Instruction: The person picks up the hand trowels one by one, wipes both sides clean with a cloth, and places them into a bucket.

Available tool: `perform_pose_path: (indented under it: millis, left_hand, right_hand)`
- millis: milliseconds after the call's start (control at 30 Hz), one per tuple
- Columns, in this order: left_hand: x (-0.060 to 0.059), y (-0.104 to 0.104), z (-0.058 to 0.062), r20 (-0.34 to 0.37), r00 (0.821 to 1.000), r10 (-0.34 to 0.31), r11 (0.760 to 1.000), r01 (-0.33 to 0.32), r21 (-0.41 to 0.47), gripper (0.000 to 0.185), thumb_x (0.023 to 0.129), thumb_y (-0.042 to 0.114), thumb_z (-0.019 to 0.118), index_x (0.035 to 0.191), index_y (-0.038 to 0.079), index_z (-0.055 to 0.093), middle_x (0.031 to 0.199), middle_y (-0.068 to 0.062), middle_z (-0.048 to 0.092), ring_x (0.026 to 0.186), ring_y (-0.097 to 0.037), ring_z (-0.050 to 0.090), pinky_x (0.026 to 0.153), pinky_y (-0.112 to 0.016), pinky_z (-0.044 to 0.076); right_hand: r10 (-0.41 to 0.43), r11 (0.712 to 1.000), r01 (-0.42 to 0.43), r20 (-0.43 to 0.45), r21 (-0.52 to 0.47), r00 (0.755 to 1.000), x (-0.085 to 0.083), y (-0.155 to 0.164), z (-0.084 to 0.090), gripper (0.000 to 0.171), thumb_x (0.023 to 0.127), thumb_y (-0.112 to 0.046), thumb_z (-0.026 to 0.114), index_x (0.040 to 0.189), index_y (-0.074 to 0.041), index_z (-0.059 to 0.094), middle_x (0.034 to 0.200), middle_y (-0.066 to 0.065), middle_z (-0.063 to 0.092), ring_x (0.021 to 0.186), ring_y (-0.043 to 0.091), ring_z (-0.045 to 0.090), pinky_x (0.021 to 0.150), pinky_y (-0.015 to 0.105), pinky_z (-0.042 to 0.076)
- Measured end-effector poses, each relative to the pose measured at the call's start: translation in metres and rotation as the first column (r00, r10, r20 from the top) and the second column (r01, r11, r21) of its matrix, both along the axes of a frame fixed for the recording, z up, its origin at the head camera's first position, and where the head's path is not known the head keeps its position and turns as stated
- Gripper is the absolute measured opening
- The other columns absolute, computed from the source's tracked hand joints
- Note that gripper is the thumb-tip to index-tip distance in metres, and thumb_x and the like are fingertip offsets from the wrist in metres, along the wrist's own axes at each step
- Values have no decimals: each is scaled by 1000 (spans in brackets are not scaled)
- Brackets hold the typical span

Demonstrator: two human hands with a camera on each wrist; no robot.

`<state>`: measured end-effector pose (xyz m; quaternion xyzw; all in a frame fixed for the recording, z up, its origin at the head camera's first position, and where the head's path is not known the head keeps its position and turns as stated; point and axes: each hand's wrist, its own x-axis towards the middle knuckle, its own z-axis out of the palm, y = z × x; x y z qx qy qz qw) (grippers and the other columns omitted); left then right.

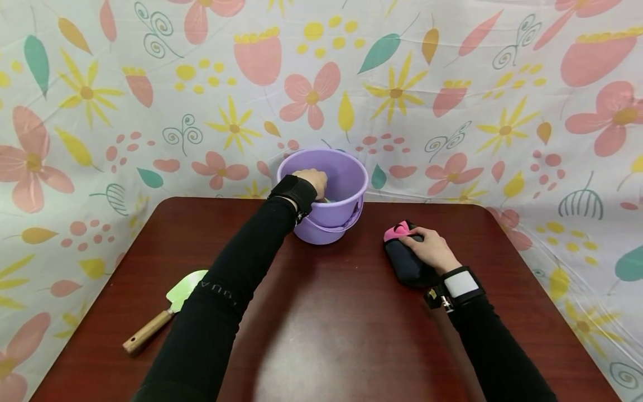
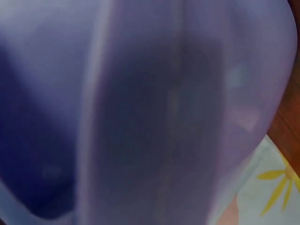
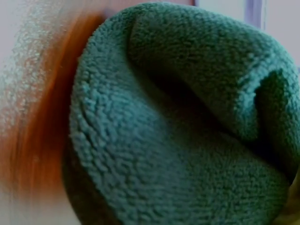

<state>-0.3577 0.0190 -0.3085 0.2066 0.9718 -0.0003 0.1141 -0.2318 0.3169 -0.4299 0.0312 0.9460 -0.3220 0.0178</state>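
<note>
A lilac plastic bucket [image 1: 351, 162] stands at the back middle of the dark red table [image 1: 326, 335]. My left hand [image 1: 312, 180] reaches over its near rim and dips inside; its fingers are hidden, so what they hold is unclear. In the left wrist view the bucket wall [image 2: 140, 117] fills the frame, blurred. My right hand [image 1: 427, 248] lies curled over a dark fleece bundle [image 1: 404, 268] with a pink end [image 1: 396, 230], which rests on the table right of the bucket. That same fleece [image 3: 187, 131] fills the right wrist view.
A small trowel [image 1: 173, 304] with a pale green blade and wooden handle lies near the table's left edge, beside my left sleeve. A floral cloth [image 1: 452, 100] hangs behind and around the table.
</note>
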Motion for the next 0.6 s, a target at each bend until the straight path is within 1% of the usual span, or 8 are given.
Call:
perform_pose_path:
  millis: [100, 200, 267, 333, 400, 500, 567, 600]
  left_hand:
    - [-2, -1, -1, 11, 1000, 8, 1000, -8, 12, 16, 85, 29, 74, 91, 15, 71, 110, -6, 65, 100, -23, 59, 87, -46, 46]
    - [-1, -4, 0, 23, 1000, -1, 1000, 1, 30, 19, 84, 33, 75, 91, 15, 72, 107, -5, 66, 99, -23, 60, 86, -46, 47]
    - [1, -7, 2, 33, 999, -13, 999, 12, 45, 19, 84, 34, 75, 93, 17, 73, 107, -3, 67, 99, -22, 60, 86, -44, 47]
    - [3, -11, 4, 33, 999, -34, 996, 31, 79, 19, 85, 32, 73, 97, 17, 74, 107, -3, 67, 100, -22, 60, 86, -44, 47]
    - [4, -15, 5, 26, 998, -61, 991, 58, 118, 19, 89, 29, 70, 102, 17, 74, 107, -3, 67, 100, -21, 60, 87, -41, 46]
    - [3, -21, 7, -19, 993, -113, 974, 115, 196, 21, 93, 25, 64, 109, 15, 72, 108, -4, 67, 100, -20, 60, 89, -38, 45]
    - [3, -26, 8, -55, 987, -150, 954, 159, 253, 22, 96, 23, 61, 112, 12, 71, 107, -5, 67, 100, -20, 59, 90, -35, 44]
    - [3, -29, 9, -81, 982, -173, 940, 189, 284, 22, 96, 21, 60, 113, 10, 71, 107, -7, 67, 100, -20, 59, 91, -34, 44]
  right_hand:
    - [5, 1000, -4, 14, -7, 1000, 0, -1, -3, 57, 96, -47, 57, 131, -1, 55, 134, 32, 47, 111, 43, 49, 89, 53, 41]
    - [8, 1000, -7, 16, -17, 1000, 1, 0, -3, 59, 96, -48, 57, 131, -1, 54, 135, 31, 47, 111, 43, 49, 90, 53, 41]
    - [13, 1000, -13, 10, -15, 1000, 1, 0, -2, 60, 96, -50, 56, 131, -2, 54, 135, 31, 47, 112, 43, 48, 91, 54, 40]
    - [16, 1000, -16, 1, -16, 1000, 2, -1, 0, 61, 96, -52, 56, 131, -2, 54, 135, 29, 47, 113, 42, 48, 92, 55, 39]
    - [16, 1000, -16, -10, -23, 1000, 4, -1, 3, 61, 95, -53, 55, 130, -3, 53, 135, 28, 48, 113, 41, 47, 93, 55, 38]
    - [16, 999, -18, -36, -52, 999, 9, 0, 9, 59, 96, -52, 55, 129, -3, 53, 133, 26, 49, 116, 41, 46, 95, 56, 37]
    - [19, 998, -23, -63, -67, 998, 13, 0, 13, 59, 97, -50, 55, 130, -2, 52, 132, 27, 49, 119, 42, 46, 97, 57, 36]
    - [22, 997, -27, -75, -73, 997, 16, 0, 16, 59, 97, -49, 55, 131, -1, 51, 132, 28, 49, 120, 43, 45, 98, 58, 35]
